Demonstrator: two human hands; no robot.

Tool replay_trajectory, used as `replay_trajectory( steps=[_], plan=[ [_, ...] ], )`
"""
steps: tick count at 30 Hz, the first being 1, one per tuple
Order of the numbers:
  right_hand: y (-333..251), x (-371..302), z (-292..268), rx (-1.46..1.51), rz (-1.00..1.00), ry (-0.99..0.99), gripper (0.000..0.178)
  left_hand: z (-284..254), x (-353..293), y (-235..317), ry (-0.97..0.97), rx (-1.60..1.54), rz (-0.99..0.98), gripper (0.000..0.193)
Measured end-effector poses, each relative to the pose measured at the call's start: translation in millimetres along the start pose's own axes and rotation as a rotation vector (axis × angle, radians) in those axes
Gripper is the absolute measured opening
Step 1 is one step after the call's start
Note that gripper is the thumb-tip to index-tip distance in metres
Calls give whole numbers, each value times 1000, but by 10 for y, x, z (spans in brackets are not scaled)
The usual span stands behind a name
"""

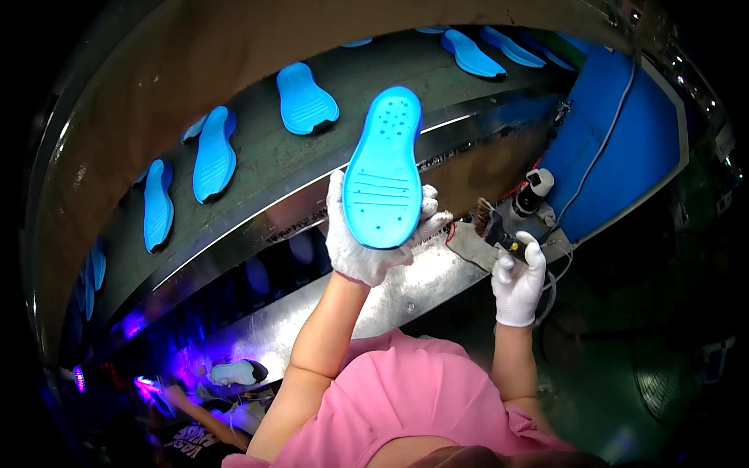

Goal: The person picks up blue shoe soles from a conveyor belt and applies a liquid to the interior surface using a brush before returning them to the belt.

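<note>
A bright blue shoe sole [384,168] stands upright in my left hand [355,242], which wears a white knitted glove. The fingers grip the sole's heel end from behind, and its face with small holes and crosswise grooves is turned to me. My right hand [519,285], in a smoother white glove, is curled with thumb and fingers bent round a dark piece with a yellow spot. That piece seems to be the handle of a brush [484,217] with brown bristles; the grip is partly hidden. Behind it stands a black and white bottle-like container [535,189].
Beyond a metal rail, a dark conveyor belt [257,140] carries several blue soles [307,97]. A metal ledge [413,292] runs before me, with a pale cloth-like piece [472,246] on it. A blue panel [624,148] with a cable stands right. At lower left, another person's arm [203,413] shows near a pale sole [234,373].
</note>
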State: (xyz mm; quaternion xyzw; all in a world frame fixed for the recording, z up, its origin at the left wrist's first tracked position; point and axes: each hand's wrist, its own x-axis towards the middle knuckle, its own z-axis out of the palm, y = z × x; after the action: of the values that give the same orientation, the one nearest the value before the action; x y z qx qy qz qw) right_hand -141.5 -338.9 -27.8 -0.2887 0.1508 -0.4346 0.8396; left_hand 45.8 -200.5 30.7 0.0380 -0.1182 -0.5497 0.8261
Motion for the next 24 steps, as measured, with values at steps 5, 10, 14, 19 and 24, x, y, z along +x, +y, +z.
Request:
replay_trajectory(
  steps=[5, 10, 14, 19, 24],
  plan=[
    [412, -19, 392, -791, -653, -510, 13, -176, -108, -343, 89, 116, 103, 90],
    [512, -201, 397, -965, -902, -573, 19, -292, -217, -369, 152, 70, 125, 86],
    [568, -175, 407, -978, -984, -560, 19, -268, -220, -378, 122, 60, 132, 76],
    [662, -43, 397, -1049, -1054, -589, 22, -422, -259, -433, 156, -114, 176, 67],
    [595, 392, 341, -1075, -1054, -498, 22, -485, -226, -552, 289, -50, 112, 69]
  ],
)
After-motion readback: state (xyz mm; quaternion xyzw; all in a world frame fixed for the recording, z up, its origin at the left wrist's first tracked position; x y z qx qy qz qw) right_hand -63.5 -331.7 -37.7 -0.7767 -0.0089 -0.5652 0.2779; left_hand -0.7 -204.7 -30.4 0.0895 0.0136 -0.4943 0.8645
